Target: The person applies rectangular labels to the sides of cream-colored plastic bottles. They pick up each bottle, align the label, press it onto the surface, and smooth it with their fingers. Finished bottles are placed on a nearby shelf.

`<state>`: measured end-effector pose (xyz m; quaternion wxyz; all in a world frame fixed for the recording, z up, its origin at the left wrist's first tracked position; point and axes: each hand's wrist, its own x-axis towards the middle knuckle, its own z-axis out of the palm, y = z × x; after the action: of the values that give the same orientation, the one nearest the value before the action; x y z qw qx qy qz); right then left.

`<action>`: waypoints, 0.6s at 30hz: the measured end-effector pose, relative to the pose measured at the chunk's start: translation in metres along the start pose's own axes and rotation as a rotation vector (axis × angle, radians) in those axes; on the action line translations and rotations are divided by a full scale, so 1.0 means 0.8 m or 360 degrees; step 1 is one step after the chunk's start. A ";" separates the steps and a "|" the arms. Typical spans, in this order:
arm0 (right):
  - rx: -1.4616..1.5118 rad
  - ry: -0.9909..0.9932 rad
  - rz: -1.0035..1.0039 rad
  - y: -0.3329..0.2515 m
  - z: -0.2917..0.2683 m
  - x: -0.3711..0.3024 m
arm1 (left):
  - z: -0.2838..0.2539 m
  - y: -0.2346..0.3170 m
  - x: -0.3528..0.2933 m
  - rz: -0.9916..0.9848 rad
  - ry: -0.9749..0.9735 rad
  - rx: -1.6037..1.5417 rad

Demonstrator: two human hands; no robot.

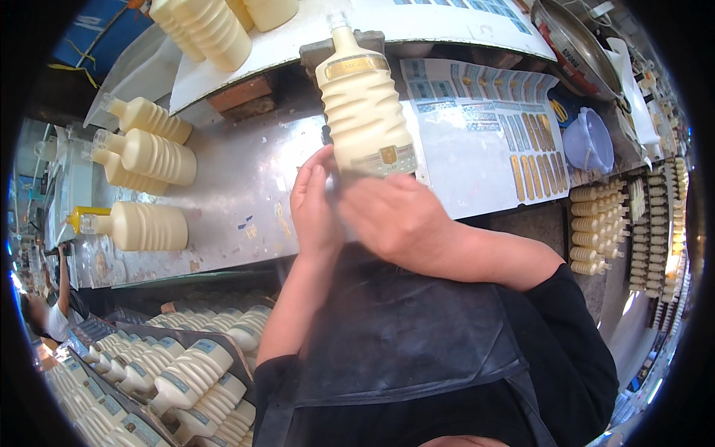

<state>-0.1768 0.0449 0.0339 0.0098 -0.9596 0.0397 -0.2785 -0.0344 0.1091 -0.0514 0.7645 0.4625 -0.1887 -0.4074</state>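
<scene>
A cream bottle (pixel 365 104) with a ribbed body and clear neck lies in front of me, its neck resting on a dark support (pixel 316 51) and pointing away. It carries a gold band label (pixel 356 65) near the shoulder and a grey-green label with a gold emblem (pixel 387 155) near the base. My left hand (pixel 316 197) is at the left of the base, fingers extended upward and fingertips by the bottle's side. My right hand (pixel 398 216) reaches across the base, blurred, its fingers stretched flat toward the left hand. The right hand hides the bottle's bottom end.
A label sheet (pixel 462 164) with blue and gold stickers lies to the right, beside a lavender bucket (pixel 588 141). Several cream bottles (pixel 149 227) lie on the metal table's left. Crates of labelled bottles (pixel 194 376) stand lower left; more bottles (pixel 592 223) line the right.
</scene>
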 end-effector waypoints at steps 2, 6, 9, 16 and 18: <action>0.0051 -0.0208 -0.0064 -0.005 -0.003 -0.001 | 0.009 0.010 -0.003 -0.0028 -0.0020 -0.0042; 0.0147 0.0331 0.0035 0.004 -0.002 0.001 | -0.002 0.001 -0.004 -0.0090 0.0015 -0.0065; 0.0130 0.0240 0.0102 0.007 -0.005 -0.005 | -0.004 -0.005 -0.001 -0.0026 0.0000 -0.0019; 0.0339 0.0185 0.0995 0.030 -0.007 -0.020 | 0.012 0.006 -0.012 0.0033 0.0011 0.0252; 0.0410 0.0194 0.1270 0.040 -0.015 -0.026 | 0.015 -0.001 -0.012 0.0128 0.0036 0.0523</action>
<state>-0.2028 0.0150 0.0319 0.2344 -0.8416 0.3735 -0.3118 -0.0485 0.1096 -0.0452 0.6964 0.5779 -0.2626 -0.3348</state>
